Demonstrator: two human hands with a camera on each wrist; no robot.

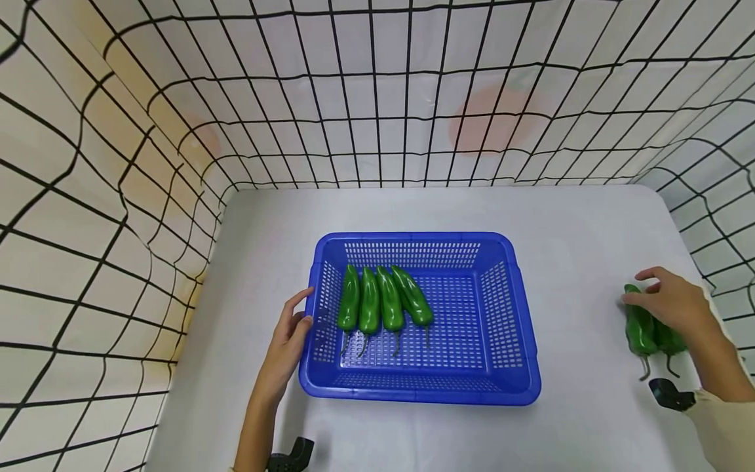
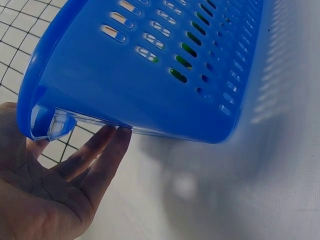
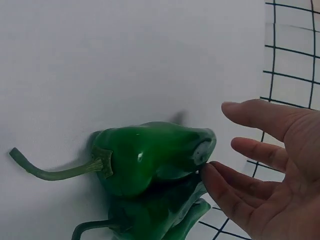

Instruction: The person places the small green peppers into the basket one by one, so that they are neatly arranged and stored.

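My left hand (image 1: 284, 349) holds the left rim of a blue plastic basket (image 1: 527, 354). In the left wrist view its fingers (image 2: 107, 167) touch the basket's outer wall (image 2: 125, 90); the thumb is mostly hidden there. Several green peppers (image 1: 369, 305) lie side by side in the basket's left half, stems toward me. At the far right, my right hand (image 1: 678, 301) hovers over the tip end of a green pepper (image 1: 639, 328), its fingers loosely spread. Another green pepper (image 1: 668, 339) lies against it, partly under the hand. In the right wrist view one fingertip seems to meet the nearer pepper (image 3: 145, 157).
Black wire grid panels (image 1: 377, 98) stand along the back, left and right of the white table surface (image 1: 277, 229). Pale cloth (image 1: 354, 39) shows behind the grid. Each wrist wears a black device (image 1: 671, 394).
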